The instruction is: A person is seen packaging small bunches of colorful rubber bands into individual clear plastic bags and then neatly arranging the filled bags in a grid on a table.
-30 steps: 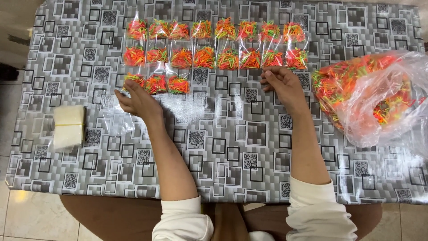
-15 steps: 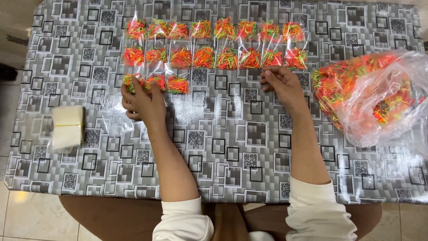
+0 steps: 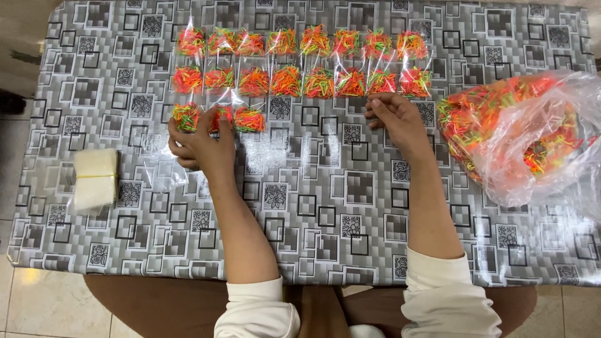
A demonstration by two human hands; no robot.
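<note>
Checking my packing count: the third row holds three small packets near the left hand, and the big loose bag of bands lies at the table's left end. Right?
Not quite. The head view shows the big loose bag at the table's right end. The third row does hold three small packets by the left hand.

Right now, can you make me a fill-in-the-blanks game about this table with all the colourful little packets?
1. The left hand rests on the ____ row of small packets.
2. The big clear bag of loose bands lies to the person's ____.
3. The white stack lies near the table's ____ edge.

Missing words: third; right; left
</note>
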